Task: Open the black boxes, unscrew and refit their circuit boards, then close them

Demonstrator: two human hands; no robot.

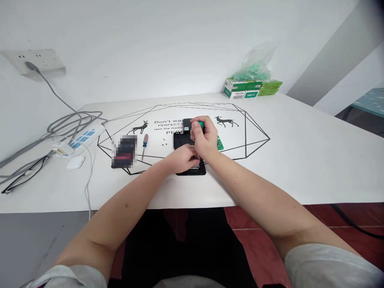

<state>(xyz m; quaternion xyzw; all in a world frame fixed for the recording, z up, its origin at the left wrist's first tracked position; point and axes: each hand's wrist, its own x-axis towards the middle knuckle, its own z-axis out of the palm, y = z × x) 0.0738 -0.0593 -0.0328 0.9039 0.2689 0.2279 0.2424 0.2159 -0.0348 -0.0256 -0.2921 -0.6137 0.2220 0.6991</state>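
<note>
My right hand (pixel 205 138) is wrapped round the green handle of a screwdriver (pixel 201 125), held upright with its shaft pointing down. Below it, my left hand (pixel 183 159) has its fingers bent and drawn together beside the shaft's lower end; what they pinch is hidden. Both hands are over a black device casing (pixel 198 172) that lies flat near the table's front edge and is mostly covered. Just behind the left hand sits a black tray-like part (pixel 179 140). Another black part with a pale label (pixel 186 123) lies farther back, partly hidden by my right hand.
A green card (pixel 220 143) lies right of my hands. To the left are a second screwdriver (pixel 145 145), tiny screws (pixel 164 144) and a blurred dark item (pixel 124 152). A power strip (pixel 85 140), cables and glasses (pixel 25 176) lie farther left; boxes (pixel 243 89) stand at the back.
</note>
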